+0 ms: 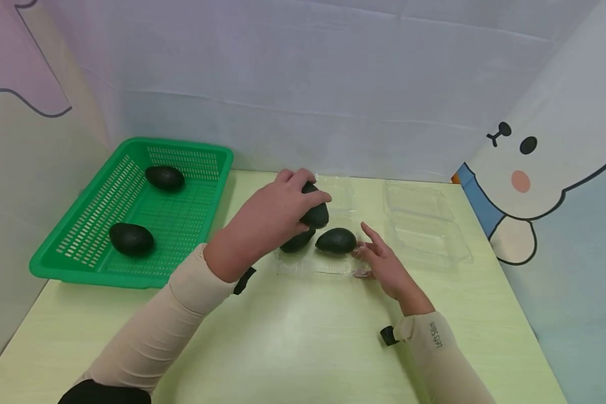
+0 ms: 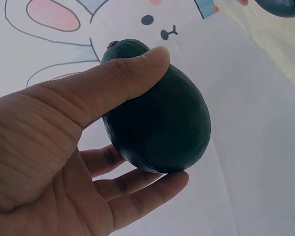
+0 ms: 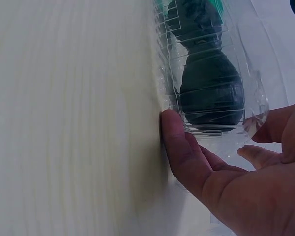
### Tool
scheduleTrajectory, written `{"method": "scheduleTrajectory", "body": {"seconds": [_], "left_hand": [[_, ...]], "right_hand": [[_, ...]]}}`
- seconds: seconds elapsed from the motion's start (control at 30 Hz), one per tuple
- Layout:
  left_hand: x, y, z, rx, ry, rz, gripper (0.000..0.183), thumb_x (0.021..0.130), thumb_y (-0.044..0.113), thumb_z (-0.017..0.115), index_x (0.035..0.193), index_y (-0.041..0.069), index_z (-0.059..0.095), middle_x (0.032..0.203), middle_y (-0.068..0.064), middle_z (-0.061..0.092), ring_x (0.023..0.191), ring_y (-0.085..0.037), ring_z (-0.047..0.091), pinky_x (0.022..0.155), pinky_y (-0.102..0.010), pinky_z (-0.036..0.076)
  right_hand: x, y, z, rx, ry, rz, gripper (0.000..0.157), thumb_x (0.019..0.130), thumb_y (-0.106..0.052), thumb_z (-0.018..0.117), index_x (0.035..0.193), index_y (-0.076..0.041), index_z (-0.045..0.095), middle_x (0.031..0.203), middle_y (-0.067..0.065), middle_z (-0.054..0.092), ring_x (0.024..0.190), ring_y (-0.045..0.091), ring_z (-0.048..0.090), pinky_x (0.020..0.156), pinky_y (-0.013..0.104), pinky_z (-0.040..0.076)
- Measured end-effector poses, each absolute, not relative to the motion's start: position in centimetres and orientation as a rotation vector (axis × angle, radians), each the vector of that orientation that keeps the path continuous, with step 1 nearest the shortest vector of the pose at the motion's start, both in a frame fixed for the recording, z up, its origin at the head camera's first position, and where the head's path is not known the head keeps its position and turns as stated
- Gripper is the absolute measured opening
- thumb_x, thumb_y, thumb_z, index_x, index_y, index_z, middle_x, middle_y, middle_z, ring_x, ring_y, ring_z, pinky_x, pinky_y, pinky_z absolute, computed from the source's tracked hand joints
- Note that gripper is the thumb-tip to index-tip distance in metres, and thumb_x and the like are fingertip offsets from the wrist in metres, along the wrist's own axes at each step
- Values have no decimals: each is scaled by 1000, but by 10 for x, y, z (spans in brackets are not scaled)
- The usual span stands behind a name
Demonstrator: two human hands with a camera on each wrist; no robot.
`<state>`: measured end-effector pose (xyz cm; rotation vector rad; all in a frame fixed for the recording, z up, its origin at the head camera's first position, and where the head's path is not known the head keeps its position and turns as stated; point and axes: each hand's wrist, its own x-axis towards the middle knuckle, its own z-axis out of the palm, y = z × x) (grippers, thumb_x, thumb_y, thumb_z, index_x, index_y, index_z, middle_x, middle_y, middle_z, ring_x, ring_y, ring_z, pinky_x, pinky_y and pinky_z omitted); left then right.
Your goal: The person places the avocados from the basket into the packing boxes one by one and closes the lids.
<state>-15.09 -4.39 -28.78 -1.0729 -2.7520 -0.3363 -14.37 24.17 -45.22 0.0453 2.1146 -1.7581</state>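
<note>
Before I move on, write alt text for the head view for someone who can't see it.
A left hand holds an avocado over a clear plastic container with two more avocados in it; the right hand touches the container's right end. A green basket holding two avocados stands at left and another clear container at right, on a pale table.

The left hand (image 1: 270,219) holds an avocado (image 1: 316,215) over a clear tray (image 1: 313,265), the right hand (image 1: 388,270) at its edge.

1. We see a pale, faintly grained table (image 1: 293,348).
2. Behind it, we see a creased whitish sheet (image 1: 308,84).
3. At right, we have a pink-cheeked cartoon animal (image 1: 565,151).
4. At left, we find a purple patch (image 1: 20,62).
</note>
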Motion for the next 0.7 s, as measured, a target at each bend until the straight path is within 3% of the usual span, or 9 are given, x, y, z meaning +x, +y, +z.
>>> {"method": "scheduleTrajectory", "body": {"seconds": [0.7], "left_hand": [[-148, -31, -299, -1102, -2772, -269, 55, 82, 20, 91, 132, 24, 68, 134, -11, 53, 122, -34, 51, 87, -41, 58]], "right_hand": [[-144, 241, -449, 65, 2120, -1738, 63, 113, -15, 40, 168, -30, 13, 162, 25, 30, 140, 43, 42, 81, 39, 61]]}}
